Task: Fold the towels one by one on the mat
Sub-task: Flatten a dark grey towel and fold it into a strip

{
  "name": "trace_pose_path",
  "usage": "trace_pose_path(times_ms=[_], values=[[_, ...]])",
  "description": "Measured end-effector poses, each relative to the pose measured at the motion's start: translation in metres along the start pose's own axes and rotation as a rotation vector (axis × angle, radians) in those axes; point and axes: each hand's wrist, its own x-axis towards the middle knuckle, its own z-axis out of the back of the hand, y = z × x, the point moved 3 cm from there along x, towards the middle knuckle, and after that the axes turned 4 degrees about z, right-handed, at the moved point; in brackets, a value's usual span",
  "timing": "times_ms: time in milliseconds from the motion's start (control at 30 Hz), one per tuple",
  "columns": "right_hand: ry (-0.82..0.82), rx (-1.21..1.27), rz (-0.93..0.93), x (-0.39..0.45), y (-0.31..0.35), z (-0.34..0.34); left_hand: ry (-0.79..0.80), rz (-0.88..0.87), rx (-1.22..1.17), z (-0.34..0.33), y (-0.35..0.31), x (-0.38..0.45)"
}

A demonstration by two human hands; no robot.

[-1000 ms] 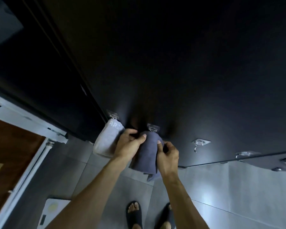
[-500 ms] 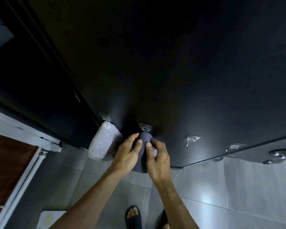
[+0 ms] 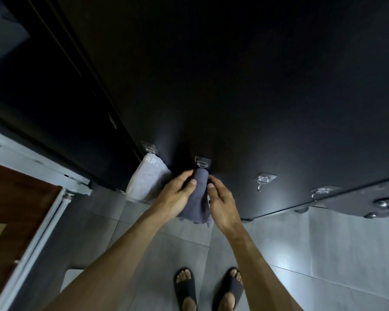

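Observation:
A dark grey towel (image 3: 197, 198) hangs from a clear stick-on hook (image 3: 203, 163) on the black wall panel. My left hand (image 3: 177, 194) holds the towel's upper left side, thumb on its front. My right hand (image 3: 220, 202) rests against its right edge with fingers loosely spread; whether it grips is unclear. A light grey towel (image 3: 147, 181) with white lettering hangs from the neighbouring hook (image 3: 149, 147) to the left, untouched. No mat shows clearly in view.
Two bare hooks (image 3: 264, 179) (image 3: 321, 190) sit on the panel to the right. Grey floor tiles (image 3: 323, 254) lie below, with my feet in dark sandals (image 3: 208, 288). A wooden door (image 3: 14, 212) with white frame stands at left; a white object (image 3: 71, 277) lies on the floor.
Both hands stay at the dark towel near its hook. The right hand has shifted from the towel's front to its right edge, and more of the towel shows between the hands.

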Motion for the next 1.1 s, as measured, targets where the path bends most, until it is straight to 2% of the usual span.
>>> trace_pose_path(times_ms=[167, 400, 567, 733, 933, 1100], values=[[0.1, -0.303, 0.085, -0.007, 0.022, 0.023, -0.113, -0.094, 0.141, 0.015, -0.017, -0.027], [0.24, -0.606, 0.362, -0.011, 0.071, 0.048, -0.301, -0.13, 0.366, 0.024, -0.031, -0.09], [0.447, -0.793, 0.644, -0.01, 0.106, 0.055, -0.475, 0.029, 0.448, 0.001, -0.049, -0.14], [0.725, -0.858, 0.825, -0.033, 0.121, 0.071, -0.555, 0.237, 0.444, -0.046, -0.066, -0.19], [0.994, -0.889, 1.036, -0.085, 0.113, 0.084, -0.704, 0.452, 0.443, -0.116, -0.085, -0.258], [1.166, -0.955, 1.232, -0.148, 0.088, 0.11, -0.817, 0.598, 0.37, -0.199, -0.101, -0.323]])
